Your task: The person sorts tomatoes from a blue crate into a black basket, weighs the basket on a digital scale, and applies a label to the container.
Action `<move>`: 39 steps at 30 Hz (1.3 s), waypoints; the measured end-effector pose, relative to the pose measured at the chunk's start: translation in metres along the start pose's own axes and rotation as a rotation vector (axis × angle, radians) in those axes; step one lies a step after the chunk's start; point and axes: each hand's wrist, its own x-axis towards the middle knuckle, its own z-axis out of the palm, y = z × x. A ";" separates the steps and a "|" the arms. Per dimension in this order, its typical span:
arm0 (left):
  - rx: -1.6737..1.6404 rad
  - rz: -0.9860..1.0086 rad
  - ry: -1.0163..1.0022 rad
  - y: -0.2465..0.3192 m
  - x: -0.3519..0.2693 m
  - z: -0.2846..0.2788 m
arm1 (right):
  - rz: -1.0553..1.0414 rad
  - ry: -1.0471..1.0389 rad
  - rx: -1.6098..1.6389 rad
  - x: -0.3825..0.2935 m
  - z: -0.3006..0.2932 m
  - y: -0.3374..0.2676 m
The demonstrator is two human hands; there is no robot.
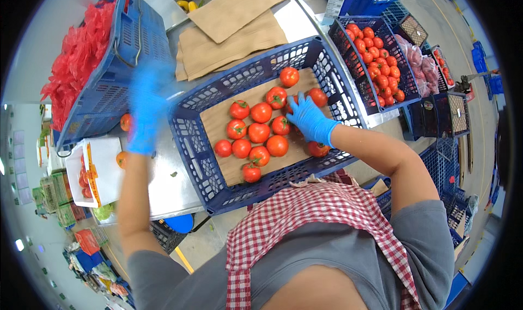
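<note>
A dark blue plastic crate [191, 156] stands tilted across my view, lined with brown paper [212, 124]. Several red tomatoes [259, 133] lie on the paper, mostly in one layer. Inside the crate's right half, my right hand [308, 116], in a blue glove, curls its fingers over a partly hidden tomato [292, 101]. Another tomato [317, 97] lies just beyond those fingers. My left hand [148, 105], also blue-gloved, is strongly blurred, left of the crate. Behind it a loose tomato [125, 122] shows on the metal table; whether the hand holds anything is unclear.
A blue crate [153, 36] with red net or plastic bags [83, 60] stands at left. Below it sits a white box [107, 173] with tomatoes. Brown paper sheets [233, 44] lie behind the main crate. At right, another crate [398, 101] holds many tomatoes. The metal table [173, 191] is underneath.
</note>
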 end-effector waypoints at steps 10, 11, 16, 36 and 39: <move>0.330 -0.657 -0.607 0.112 -0.066 0.171 | -0.022 0.048 0.117 0.024 0.015 0.013; 0.501 -0.690 -0.631 0.112 -0.063 0.169 | 0.017 0.082 0.134 0.030 0.026 0.017; -0.120 -0.694 -0.286 0.037 -0.106 0.186 | -0.045 0.016 0.359 0.045 0.030 0.017; 0.047 -1.223 -0.129 0.135 -0.088 0.250 | 0.668 0.463 1.210 -0.155 0.204 0.328; 0.050 -1.358 -0.092 0.150 -0.085 0.252 | 0.944 0.198 0.984 -0.172 0.269 0.344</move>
